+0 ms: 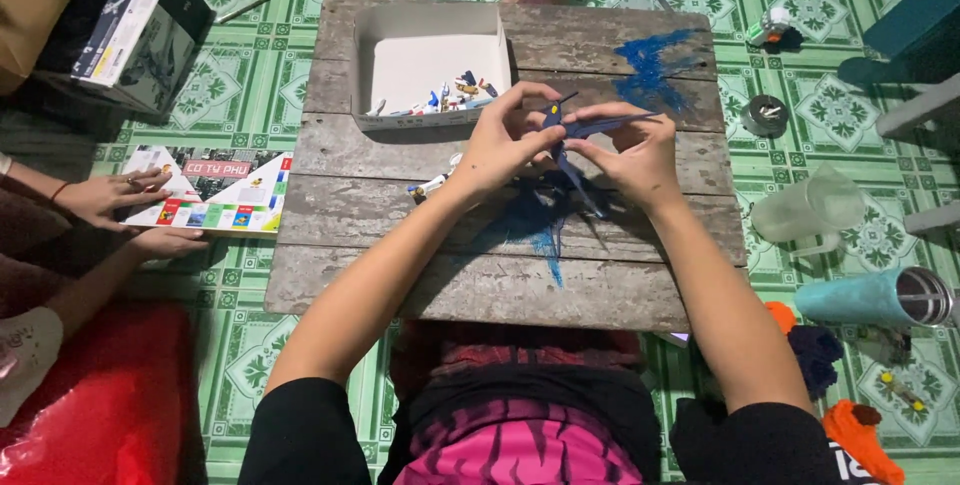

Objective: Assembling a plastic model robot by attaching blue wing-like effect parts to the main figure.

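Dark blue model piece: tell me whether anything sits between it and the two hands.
Nothing visible does. Both the left hand and the right hand already pinch the dark blue model piece directly, above the wooden board.

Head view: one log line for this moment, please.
left hand: pinching dark blue model | right hand: gripping same model | surface: wooden board | nearby: white box of small parts
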